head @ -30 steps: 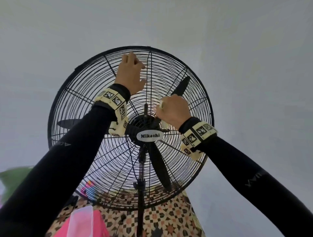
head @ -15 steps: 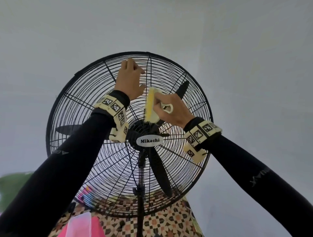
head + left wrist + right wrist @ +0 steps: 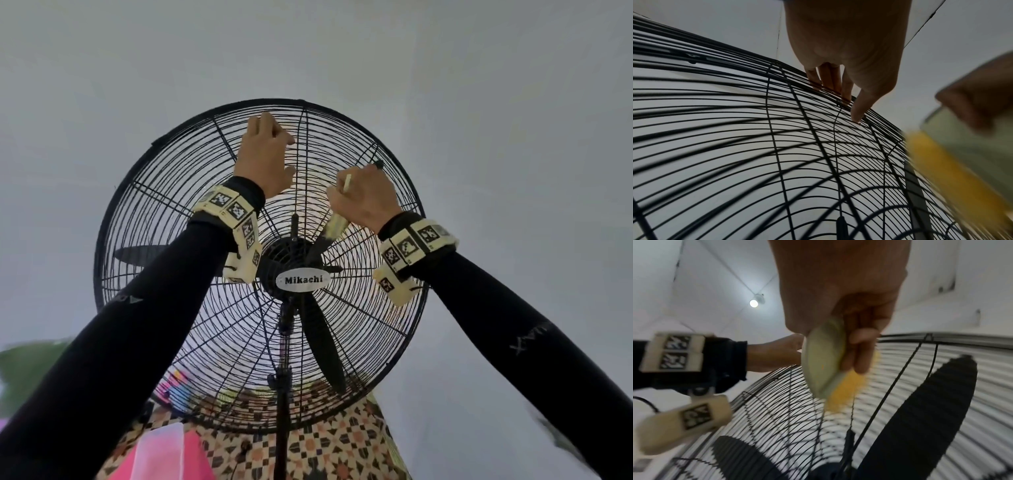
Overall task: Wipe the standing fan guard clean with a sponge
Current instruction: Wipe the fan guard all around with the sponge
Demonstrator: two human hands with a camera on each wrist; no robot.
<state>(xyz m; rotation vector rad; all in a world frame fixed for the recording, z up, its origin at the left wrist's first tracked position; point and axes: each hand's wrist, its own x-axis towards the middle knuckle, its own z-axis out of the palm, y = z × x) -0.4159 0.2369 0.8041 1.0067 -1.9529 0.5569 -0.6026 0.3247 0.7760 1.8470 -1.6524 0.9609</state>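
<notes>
While the left hand steadies the top of the black wire fan guard, its fingers hooked into the wires near the upper rim and the thumb pressed against the mesh, the right hand grips a sponge against the guard's upper right part. The sponge has a pale green backing and a yellow scrubbing side; the right wrist view shows the yellow side turned toward the wires, with the fingers curled round its edge. From the head view only its pale edge shows above the knuckles and a strip below the hand.

At the hub of the guard sits an oval silver badge reading "Mikachi" in dark letters. Three black blades stand behind the wires, one pointing left, one down and one up to the right behind the right hand. The black pole runs down from the hub.

Both arms wear black sleeves; the right sleeve carries grey lettering too distorted to read. Cream wrist bands bear black-and-white square code markers. Below the fan lies a patterned tile floor, with a pink object at lower left. A lit ceiling lamp shows in the right wrist view.
</notes>
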